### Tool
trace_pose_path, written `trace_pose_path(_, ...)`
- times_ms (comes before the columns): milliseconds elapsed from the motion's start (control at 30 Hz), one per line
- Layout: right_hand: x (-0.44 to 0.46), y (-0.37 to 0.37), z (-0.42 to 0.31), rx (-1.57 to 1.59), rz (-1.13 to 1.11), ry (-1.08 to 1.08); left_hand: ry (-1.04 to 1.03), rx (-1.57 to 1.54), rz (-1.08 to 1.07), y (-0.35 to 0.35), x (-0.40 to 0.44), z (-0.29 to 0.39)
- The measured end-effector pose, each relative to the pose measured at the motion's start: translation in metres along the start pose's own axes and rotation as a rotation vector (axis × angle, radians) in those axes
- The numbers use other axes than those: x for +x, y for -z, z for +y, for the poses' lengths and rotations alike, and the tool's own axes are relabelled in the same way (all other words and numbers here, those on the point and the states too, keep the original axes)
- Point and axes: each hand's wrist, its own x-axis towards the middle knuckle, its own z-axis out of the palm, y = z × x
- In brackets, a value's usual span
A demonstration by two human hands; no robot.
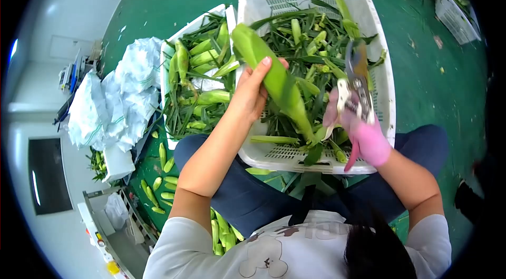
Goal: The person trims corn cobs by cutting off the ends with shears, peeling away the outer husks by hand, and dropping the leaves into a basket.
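My left hand [254, 89] is wrapped round a green ear of corn [271, 76] in its husk, tilted with its thick end up to the left. Its narrow stalk end points down toward my right hand [366, 134], which wears a pink and grey glove. That hand grips a pair of pruning shears [358, 76], slightly blurred, with the blades pointing up and away. Both hands are over a white plastic basket [391, 105] holding cut husk leaves [295, 57] and stalk pieces.
Left of the basket, a white foam box [164, 94] holds more corn and leaves. White plastic sacks [116, 92] stand beyond it. Loose ears [153, 194] lie on the green floor [421, 84]. Another white basket [453, 21] stands at the far right.
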Motion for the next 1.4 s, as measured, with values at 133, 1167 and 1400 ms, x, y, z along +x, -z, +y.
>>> trace_pose_path(133,-0.018,-0.024,-0.004,0.018,-0.218,-0.265,-0.208,-0.138,0.182,0.008,0.006,0.006)
trace_pose_path(1167,0.043,0.037,0.011,0.652,0.349,-0.215,0.339,-0.439,-0.431,0.048,-0.013,-0.036)
trace_pose_path(1400,0.026,0.037,0.074,0.359,0.466,-0.671,0.016,-0.157,-0.134,0.049,-0.042,-0.015)
